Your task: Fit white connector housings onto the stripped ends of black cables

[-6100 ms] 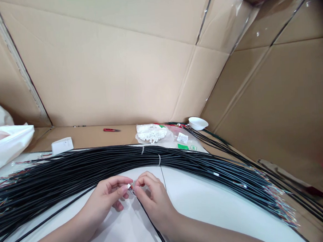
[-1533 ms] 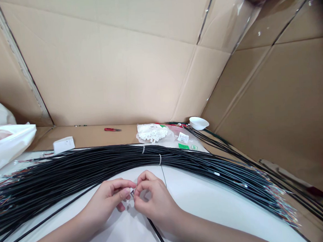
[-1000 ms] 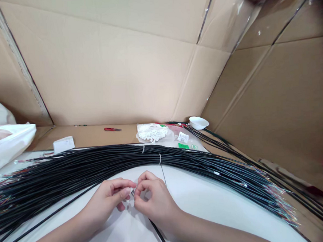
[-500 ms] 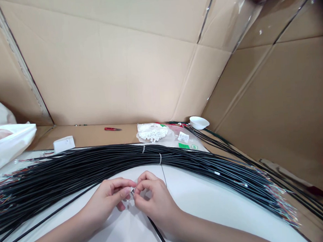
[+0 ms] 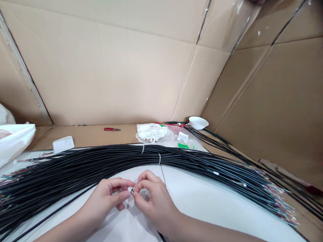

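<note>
My left hand (image 5: 110,195) pinches a small white connector housing (image 5: 130,189) between thumb and fingertips. Close against it, my right hand (image 5: 155,200) has thumb and forefinger pinched on thin wires (image 5: 132,191) at the connector; their exact seating is too small to make out. A black cable (image 5: 164,241) runs out from under the right hand toward the bottom edge. Just beyond both hands lies a thick bundle of black cables (image 5: 104,163), held by thin ties, with loose coloured wire ends on both sides.
Behind the bundle are red-handled snips (image 5: 112,129), a bag of white connector housings (image 5: 153,134), a white bowl (image 5: 198,123) and a white box-like piece (image 5: 63,144). White plastic bags (image 5: 8,143) lie at the left. Cardboard walls (image 5: 114,65) enclose the table's back and right.
The white housing shows a little more between my fingertips, and the right hand has turned slightly, covering more of the black cable. Otherwise both hands stay in place.
</note>
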The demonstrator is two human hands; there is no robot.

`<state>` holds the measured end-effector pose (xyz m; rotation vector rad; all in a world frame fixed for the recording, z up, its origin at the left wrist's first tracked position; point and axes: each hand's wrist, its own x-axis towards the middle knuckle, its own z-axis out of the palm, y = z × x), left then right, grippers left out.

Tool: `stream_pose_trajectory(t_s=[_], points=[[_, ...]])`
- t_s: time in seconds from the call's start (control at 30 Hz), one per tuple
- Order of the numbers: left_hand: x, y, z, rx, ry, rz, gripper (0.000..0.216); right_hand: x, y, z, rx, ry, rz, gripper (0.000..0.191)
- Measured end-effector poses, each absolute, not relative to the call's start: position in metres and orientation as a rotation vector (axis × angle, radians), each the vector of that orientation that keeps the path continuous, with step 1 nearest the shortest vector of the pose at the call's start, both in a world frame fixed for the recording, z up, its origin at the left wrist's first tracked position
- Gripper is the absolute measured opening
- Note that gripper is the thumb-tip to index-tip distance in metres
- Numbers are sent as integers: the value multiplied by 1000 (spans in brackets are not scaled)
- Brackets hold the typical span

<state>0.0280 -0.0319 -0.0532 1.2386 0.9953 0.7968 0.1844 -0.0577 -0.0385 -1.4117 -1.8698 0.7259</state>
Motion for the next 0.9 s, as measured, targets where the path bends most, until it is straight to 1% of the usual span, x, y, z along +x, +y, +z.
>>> stream_pose_trajectory(t_s=[0.3, 0.43, 0.53, 0.77, 0.9], points=[[27, -34, -51, 1189, 962, 815, 19, 186, -59, -46, -1246, -1928, 421, 10], [26, -34, -50, 1177, 948, 807, 21, 186, -59, -46, -1230, -1960, 363, 10], [25, -34, -51, 1194, 947, 807, 21, 186, -60, -44, -1254, -1961, 392, 10], [28, -36, -50, 1273, 936, 827, 15, 186, -61, -37, -1356, -1892, 635, 11], [30, -37, -48, 1270, 950, 833, 15, 186, -61, -33, -1389, -1861, 695, 11]])
